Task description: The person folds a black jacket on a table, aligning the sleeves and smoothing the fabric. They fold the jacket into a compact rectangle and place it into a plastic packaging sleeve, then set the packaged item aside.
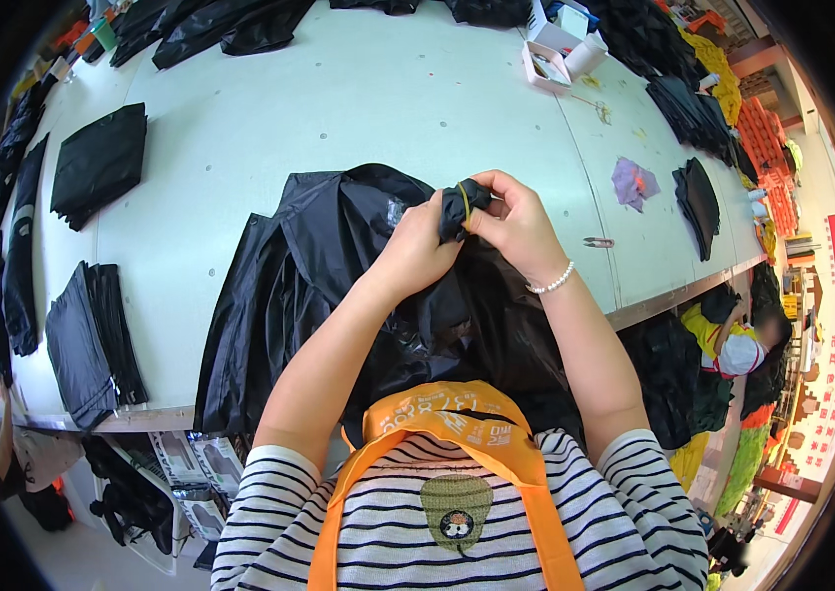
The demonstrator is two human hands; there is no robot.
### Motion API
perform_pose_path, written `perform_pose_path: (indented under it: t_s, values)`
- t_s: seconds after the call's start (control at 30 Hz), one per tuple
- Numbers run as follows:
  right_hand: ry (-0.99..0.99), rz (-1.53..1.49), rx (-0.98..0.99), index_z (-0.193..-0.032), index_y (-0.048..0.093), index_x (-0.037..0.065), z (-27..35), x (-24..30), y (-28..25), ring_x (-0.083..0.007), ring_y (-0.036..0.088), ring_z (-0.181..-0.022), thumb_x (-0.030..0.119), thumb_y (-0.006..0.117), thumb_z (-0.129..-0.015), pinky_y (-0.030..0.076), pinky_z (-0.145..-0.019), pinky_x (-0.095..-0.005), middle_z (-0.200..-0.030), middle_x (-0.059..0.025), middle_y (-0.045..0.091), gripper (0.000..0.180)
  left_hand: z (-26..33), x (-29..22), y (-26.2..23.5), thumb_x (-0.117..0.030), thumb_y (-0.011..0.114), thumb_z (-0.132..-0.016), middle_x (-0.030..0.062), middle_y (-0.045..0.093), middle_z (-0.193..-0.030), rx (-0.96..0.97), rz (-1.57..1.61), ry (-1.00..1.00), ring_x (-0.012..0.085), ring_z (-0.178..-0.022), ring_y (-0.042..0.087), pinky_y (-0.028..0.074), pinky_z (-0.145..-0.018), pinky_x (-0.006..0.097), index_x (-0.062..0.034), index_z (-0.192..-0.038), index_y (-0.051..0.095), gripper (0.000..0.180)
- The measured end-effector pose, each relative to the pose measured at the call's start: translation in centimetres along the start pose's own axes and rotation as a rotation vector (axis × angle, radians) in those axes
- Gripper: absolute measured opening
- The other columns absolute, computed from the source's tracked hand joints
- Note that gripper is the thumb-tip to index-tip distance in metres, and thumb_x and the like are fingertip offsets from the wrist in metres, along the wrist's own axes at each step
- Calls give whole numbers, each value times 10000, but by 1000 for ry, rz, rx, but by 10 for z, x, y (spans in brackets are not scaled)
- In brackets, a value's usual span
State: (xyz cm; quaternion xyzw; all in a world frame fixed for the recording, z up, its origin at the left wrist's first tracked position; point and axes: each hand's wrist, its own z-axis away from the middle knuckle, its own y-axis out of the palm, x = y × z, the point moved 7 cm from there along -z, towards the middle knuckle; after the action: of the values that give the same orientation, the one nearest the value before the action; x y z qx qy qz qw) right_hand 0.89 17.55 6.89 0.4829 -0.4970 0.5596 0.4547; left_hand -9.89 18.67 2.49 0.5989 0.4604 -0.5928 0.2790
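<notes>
A large black garment of shiny fabric (pixel 279 286) is heaped at the table's near edge and hangs toward my lap. My left hand (pixel 411 246) is closed around a bunched black piece of cloth (pixel 453 213) above the heap. A thin yellow rubber band (pixel 467 204) loops over this bunch. From the other side my right hand (pixel 521 229), with a beaded bracelet at the wrist, pinches the band and the cloth's edge between thumb and fingers. Whether the bunch joins the big garment is hidden by my hands.
Folded black stacks lie on the pale table (pixel 378 98), two at the left (pixel 97 163) and one at the right (pixel 697 209). Small snips (pixel 599 242), a purple cloth (pixel 634 184) and a pink box (pixel 545 67) are on the right. Another person (pixel 737 340) is beyond the right edge.
</notes>
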Motion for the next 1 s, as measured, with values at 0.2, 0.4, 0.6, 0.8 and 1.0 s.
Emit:
perform_pose_path:
  t_s: [0.2,0.4,0.6,0.8,1.0]
  values:
    - [-55,491,-28,-1082,475,-16,7,5,0,-154,582,-792,66,638,-721,487,-713,-301,-900,-79,597,405,5,-14,10,-17,596,-694,135,597,-907,-153,-464,293,339,-862,576,433,-761,416,-45,-976,561,286]
    - [-132,-144,-285,-1048,472,-3,14,-16,-17,-101,560,-711,41,635,-754,461,-642,-239,-931,-106,592,338,3,-16,15,-43,649,-643,154,569,-802,-270,-677,257,329,-798,571,428,-743,416,51,-996,467,409]
    - [-83,188,-224,-983,553,8,19,-12,-26,-110,600,-662,98,702,-807,469,-566,-230,-1007,-90,582,248,2,-10,20,-31,634,-639,148,562,-771,-306,-732,181,335,-771,571,428,-723,414,11,-908,470,318]
    - [-335,793,-285,-814,635,25,27,19,-15,-239,598,-784,10,681,-737,487,-681,-323,-909,-77,612,92,1,-2,40,-125,524,-783,79,567,-762,-252,-1109,91,236,-730,584,419,-674,360,-48,-849,511,102]
    - [-622,831,-192,-731,604,51,48,22,13,-250,585,-832,29,663,-739,444,-774,-359,-808,-50,630,63,-9,8,25,-199,640,-724,86,608,-722,-164,-1003,-4,248,-722,634,451,-662,356,-25,-875,507,266]
